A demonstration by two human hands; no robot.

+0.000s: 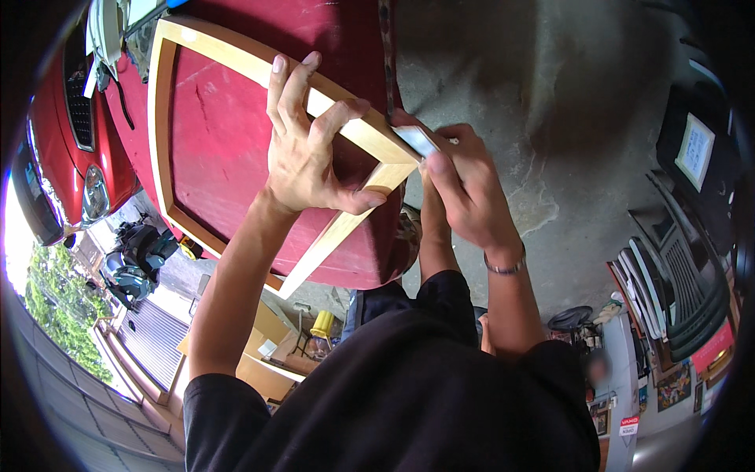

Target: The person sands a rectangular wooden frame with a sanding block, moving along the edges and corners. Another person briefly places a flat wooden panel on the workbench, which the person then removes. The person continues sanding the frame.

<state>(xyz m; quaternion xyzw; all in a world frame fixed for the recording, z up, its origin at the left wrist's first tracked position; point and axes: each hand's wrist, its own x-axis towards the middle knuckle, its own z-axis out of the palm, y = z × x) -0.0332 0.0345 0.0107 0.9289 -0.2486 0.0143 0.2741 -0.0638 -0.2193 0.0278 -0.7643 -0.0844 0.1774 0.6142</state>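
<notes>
Fingers of the left hand (303,161) spread apart over the wooden frame (161,118), and the thumb lies on the end bar. The frame rests on the red worktop (220,134). Its long bar slopes from the upper left down to the corner by the right hand (472,193). That hand is nearer the corner, and its fingers pinch a flat pale piece (417,141) along the frame's outer edge; whether the two touch is hard to tell. Low on the left sits a brown thing like a box (267,377); what is inside cannot be told.
</notes>
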